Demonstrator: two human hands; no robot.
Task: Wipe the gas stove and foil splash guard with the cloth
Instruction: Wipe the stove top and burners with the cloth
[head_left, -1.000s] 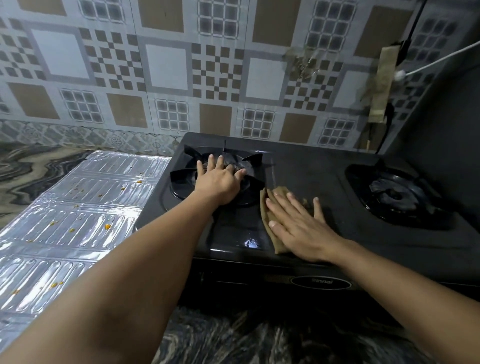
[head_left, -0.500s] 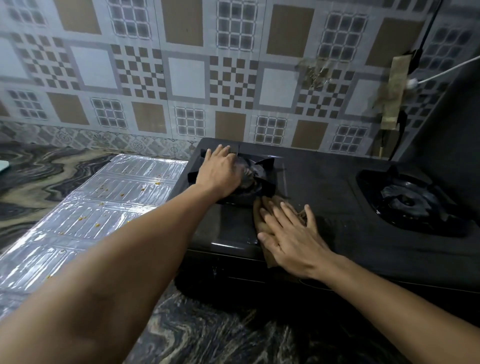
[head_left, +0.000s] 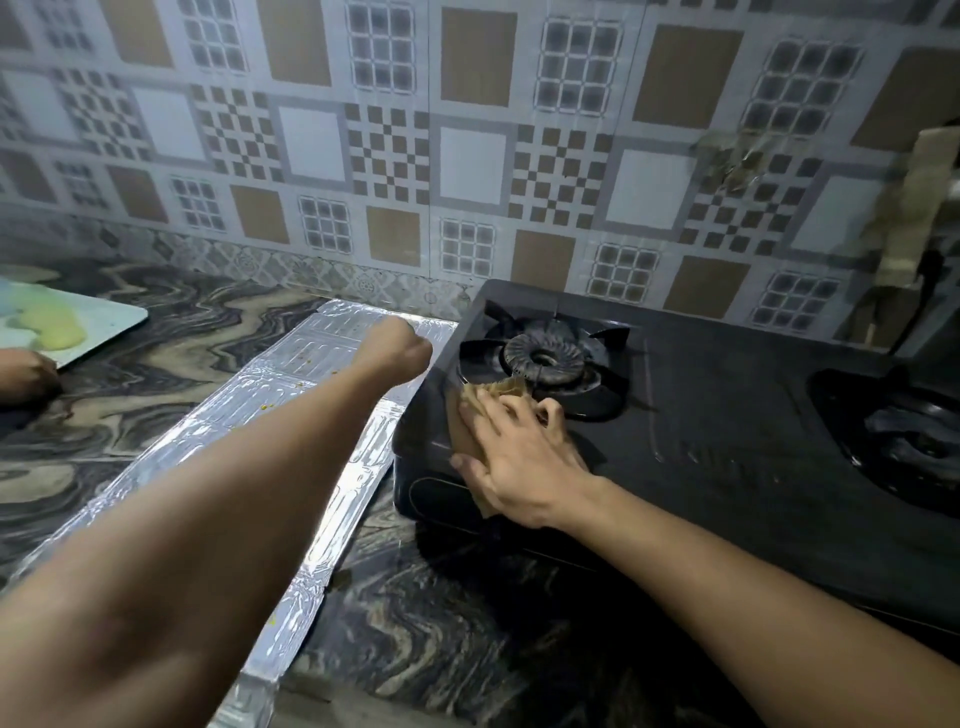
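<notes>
The black two-burner gas stove (head_left: 727, 441) stands on the counter against the tiled wall. My right hand (head_left: 524, 462) presses a brown cloth (head_left: 464, 428) flat on the stove's front left corner, just in front of the left burner (head_left: 545, 358). The fingers lie mostly straight over the cloth. My left hand (head_left: 400, 345) is at the stove's left edge, bent at the wrist, with its fingers hidden behind it. The foil splash guard (head_left: 291, 415) lies flat on the counter left of the stove, dotted with small yellow specks.
A pale board (head_left: 98, 322) with yellowish pieces sits at the far left, with another person's hand (head_left: 23, 374) beside it. The right burner (head_left: 909, 436) is at the right edge. Tape and a cable (head_left: 919, 208) hang on the wall. Marbled counter (head_left: 156, 364) surrounds everything.
My left hand has come off the left burner grate and moved to the stove's left edge. My right hand has slid the cloth left and up to the burner.
</notes>
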